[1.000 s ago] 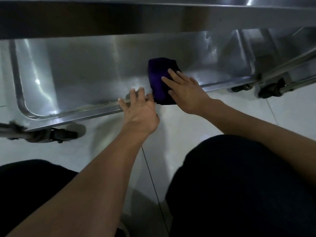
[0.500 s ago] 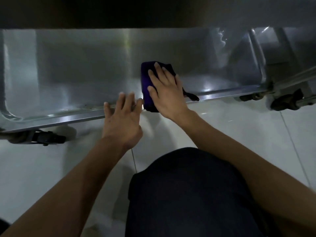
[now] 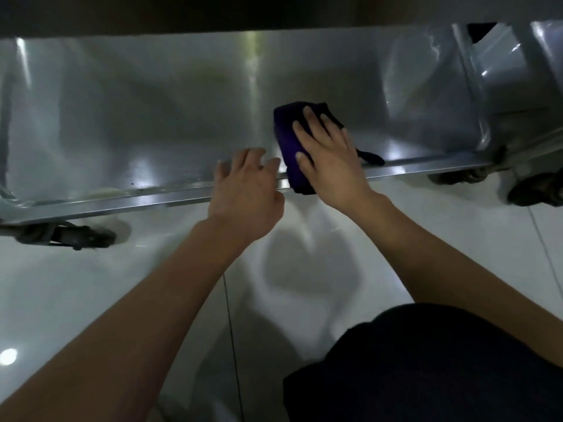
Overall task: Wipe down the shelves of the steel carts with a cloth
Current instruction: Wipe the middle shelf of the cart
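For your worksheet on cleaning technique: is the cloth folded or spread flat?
Folded. The cloth sits as a thick, compact pad under the right hand, draped over the shelf edge.

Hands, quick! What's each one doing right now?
Left hand: open, fingers resting on the steel shelf's front rim, holding nothing.
Right hand: open, flat fingers pressing the purple cloth onto the shelf.

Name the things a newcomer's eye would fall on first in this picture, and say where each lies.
First the purple cloth, dark against the bright steel shelf, draped over its front edge near the middle. The right hand presses flat on it, and the left hand rests on the edge beside it. A black caster sits lower left.
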`<state>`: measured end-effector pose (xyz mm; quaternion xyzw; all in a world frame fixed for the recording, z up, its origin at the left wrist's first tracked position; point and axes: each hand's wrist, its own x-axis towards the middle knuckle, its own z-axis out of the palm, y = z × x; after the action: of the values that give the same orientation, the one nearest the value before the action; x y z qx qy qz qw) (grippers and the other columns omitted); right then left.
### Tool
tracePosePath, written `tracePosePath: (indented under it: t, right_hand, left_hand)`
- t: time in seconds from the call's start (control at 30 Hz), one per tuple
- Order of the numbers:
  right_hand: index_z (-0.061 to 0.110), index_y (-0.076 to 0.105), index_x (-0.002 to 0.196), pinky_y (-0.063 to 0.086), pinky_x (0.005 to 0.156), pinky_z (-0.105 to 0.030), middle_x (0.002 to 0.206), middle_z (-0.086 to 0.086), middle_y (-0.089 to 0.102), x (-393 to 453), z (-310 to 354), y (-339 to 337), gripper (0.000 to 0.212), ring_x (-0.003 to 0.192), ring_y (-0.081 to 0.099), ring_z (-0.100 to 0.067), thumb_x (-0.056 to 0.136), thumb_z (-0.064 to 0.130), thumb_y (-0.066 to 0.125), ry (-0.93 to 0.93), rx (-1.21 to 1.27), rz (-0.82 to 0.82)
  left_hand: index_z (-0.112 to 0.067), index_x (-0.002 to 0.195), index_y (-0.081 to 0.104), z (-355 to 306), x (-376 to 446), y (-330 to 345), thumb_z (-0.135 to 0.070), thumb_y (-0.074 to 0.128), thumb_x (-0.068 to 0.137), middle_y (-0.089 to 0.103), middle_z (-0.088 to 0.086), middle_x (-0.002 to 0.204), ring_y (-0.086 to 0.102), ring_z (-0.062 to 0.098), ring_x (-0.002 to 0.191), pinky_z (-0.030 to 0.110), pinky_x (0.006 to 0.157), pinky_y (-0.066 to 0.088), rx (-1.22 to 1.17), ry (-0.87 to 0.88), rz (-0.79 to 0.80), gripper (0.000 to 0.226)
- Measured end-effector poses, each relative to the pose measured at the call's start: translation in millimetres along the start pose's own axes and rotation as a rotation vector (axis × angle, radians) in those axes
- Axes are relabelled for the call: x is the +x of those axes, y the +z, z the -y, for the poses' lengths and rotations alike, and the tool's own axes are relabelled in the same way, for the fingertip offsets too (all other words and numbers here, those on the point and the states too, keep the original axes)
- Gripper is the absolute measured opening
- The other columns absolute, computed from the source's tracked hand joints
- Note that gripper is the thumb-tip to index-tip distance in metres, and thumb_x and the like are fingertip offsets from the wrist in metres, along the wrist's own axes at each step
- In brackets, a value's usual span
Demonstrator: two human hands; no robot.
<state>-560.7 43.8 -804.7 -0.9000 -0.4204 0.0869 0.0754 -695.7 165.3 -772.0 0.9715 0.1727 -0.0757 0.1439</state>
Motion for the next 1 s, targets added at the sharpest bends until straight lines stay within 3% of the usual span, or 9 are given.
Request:
tracePosePath:
  t: [0.3,0.5,0.63,0.83,1.0]
  right_hand:
    - [0.024,0.032,0.155,0.017,0.121,-0.052,0.167,-0.002,0.014,-26,-102,-12,0.05,0.152,0.015,-0.028,0.106,0.03,0.035,0.143,0.081,-0.098]
    - [0.027,0.034,0.154,0.019,0.121,-0.049,0.166,-0.002,0.016,-39,-182,-27,0.047,0.151,0.016,-0.03,0.107,0.03,0.034,0.282,0.048,-0.129]
    - [0.03,0.033,0.154,0.016,0.123,-0.046,0.167,0.0,0.014,-49,-223,-35,0.047,0.151,0.015,-0.029,0.107,0.029,0.035,0.391,0.084,-0.15]
    - [0.029,0.031,0.155,0.013,0.123,-0.046,0.167,0.001,0.012,-46,-220,-35,0.048,0.151,0.015,-0.027,0.107,0.03,0.031,0.449,0.067,-0.202]
    - [0.026,0.028,0.156,0.014,0.122,-0.049,0.167,-0.001,0.01,-34,-197,-32,0.053,0.152,0.014,-0.027,0.104,0.023,0.031,0.48,0.036,-0.194]
  left_hand:
    - [-0.021,0.14,0.049,-83,34,32,-0.028,0.056,0.088,0.042,0.005,0.143,0.035,0.027,0.137,0.052,0.11,0.033,0.062,0.127,0.003,0.053]
    - [-0.028,0.138,0.05,-138,67,41,-0.029,0.056,0.087,0.037,0.005,0.149,0.032,0.027,0.137,0.05,0.105,0.035,0.061,0.23,-0.045,0.052]
    - [-0.026,0.13,0.056,-153,79,47,-0.033,0.055,0.087,0.042,0.004,0.14,0.037,0.027,0.131,0.048,0.097,0.038,0.114,0.196,-0.031,0.044]
    - [-0.025,0.134,0.054,-147,75,55,-0.034,0.056,0.086,0.039,0.004,0.145,0.035,0.026,0.133,0.047,0.099,0.037,0.124,0.21,-0.048,0.048]
    - [-0.024,0.133,0.056,-124,71,46,-0.032,0.055,0.089,0.042,0.006,0.147,0.034,0.025,0.138,0.044,0.103,0.034,-0.016,0.237,-0.069,0.045]
